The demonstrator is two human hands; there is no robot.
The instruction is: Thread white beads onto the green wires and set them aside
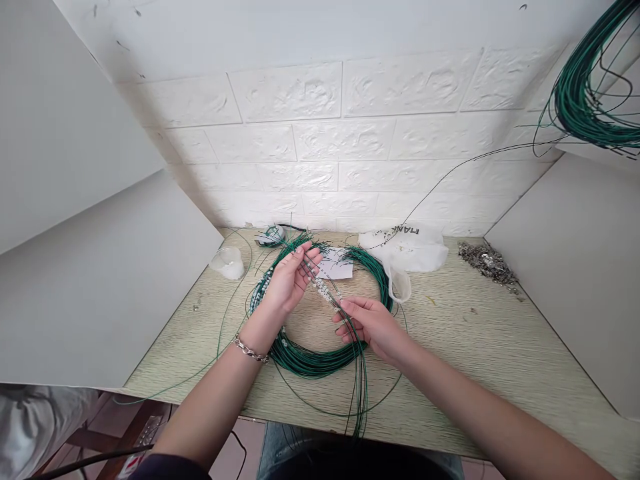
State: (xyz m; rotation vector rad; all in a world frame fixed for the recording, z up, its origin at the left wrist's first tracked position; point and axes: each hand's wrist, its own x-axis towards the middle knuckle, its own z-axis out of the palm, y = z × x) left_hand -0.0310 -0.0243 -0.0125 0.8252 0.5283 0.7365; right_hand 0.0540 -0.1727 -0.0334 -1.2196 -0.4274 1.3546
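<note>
My left hand (293, 277) is closed on the upper ends of a thin bundle of green wires (327, 293) strung with small white beads. My right hand (370, 323) pinches the same bundle lower down, and its loose ends hang past the table's front edge. Both hands hover over a large coil of green wire (310, 360) lying flat on the pale wood-grain table (475, 347). A chain bracelet sits on my left wrist.
A small clear cup (229, 262) stands at the back left. A white plastic bag (407, 250) and a white paper slip (336, 267) lie behind the coil. A pile of small metal parts (487, 262) is at the back right. Another green wire coil (587, 100) hangs at the upper right.
</note>
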